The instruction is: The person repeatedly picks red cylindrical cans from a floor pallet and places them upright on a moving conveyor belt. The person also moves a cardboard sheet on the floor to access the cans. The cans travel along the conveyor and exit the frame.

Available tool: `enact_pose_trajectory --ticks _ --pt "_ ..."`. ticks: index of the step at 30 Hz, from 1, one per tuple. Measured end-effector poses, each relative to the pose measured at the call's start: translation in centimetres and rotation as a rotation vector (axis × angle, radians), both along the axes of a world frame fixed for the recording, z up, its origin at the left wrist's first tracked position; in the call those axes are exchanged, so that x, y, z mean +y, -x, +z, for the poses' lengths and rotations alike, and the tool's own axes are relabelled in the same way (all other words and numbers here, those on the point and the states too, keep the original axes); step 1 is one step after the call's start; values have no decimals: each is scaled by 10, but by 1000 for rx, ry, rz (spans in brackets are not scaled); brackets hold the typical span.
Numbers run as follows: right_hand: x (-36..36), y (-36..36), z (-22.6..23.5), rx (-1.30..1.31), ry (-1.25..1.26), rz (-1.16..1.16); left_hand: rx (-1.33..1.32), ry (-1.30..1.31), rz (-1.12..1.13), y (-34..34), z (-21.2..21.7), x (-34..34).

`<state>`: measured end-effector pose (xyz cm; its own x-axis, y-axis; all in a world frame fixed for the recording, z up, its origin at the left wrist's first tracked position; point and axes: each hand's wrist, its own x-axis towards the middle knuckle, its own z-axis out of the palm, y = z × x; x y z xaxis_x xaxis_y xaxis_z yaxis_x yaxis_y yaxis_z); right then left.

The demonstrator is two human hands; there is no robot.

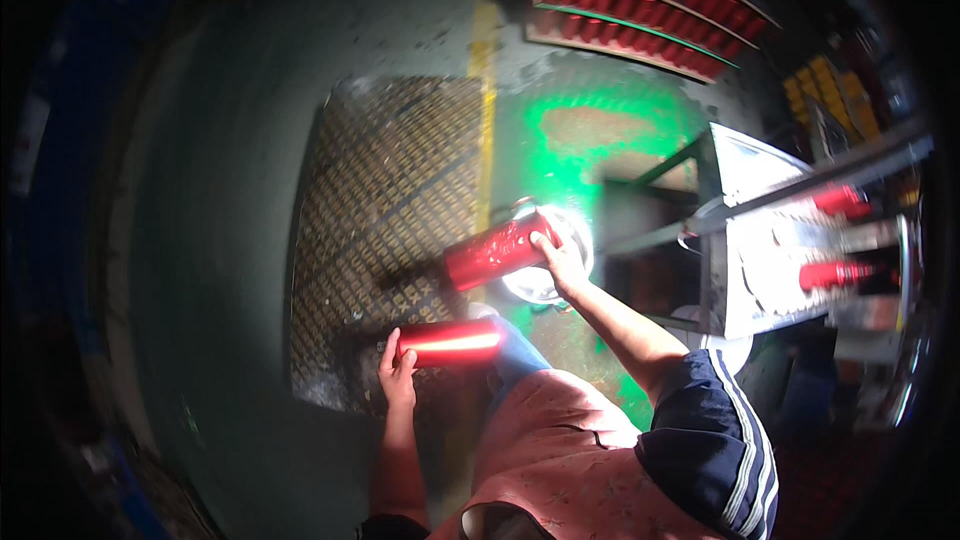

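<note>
Left hand (397, 372) closed around the near end of a red cylinder (452, 343), fingers wrapped over its end, tube lying roughly level and pointing away to the right of that hand, just above the knee in blue trousers (518, 355). Right hand (560, 258) gripping the far end of a second red cylinder (492, 251), thumb and fingers curled on its end, tube tilted, slanting down and to the left of that hand. 2 tubes apart, not touching, the second one beyond and slightly right of the first. Directly behind the right hand, a bright round white disc (560, 240), glare hiding its detail. Beneath and left of both hands, a dark ribbed floor mat (395, 190), edged on its right by a yellow floor line (484, 100). To the right of the right hand, a metal machine frame (770, 240) carrying 2 more red tubes (836, 273). Far beyond the hands, racks of red tubes (640, 5) in rows. Below the hands, a pink patterned garment (570, 460) and a dark sleeve with white stripes (715, 435).
</note>
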<state>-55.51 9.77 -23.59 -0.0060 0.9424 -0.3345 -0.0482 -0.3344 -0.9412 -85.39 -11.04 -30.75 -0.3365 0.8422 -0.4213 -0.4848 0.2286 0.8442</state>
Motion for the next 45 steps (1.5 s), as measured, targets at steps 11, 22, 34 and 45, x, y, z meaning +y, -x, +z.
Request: enact_pose_trajectory --ticks 11,22,34,45 --pt "-60 -109 140 1399 412 -53 -1695 -206 -333 -188 93 89" --pt "-70 -163 156 1575 482 -146 -1838 -16 -341 -265 111 149" --pt "-89 -181 199 1467 206 -285 -1951 201 -510 -265 109 189" --pt "-166 -335 205 1293 -59 -406 -527 130 -751 -392 223 179"
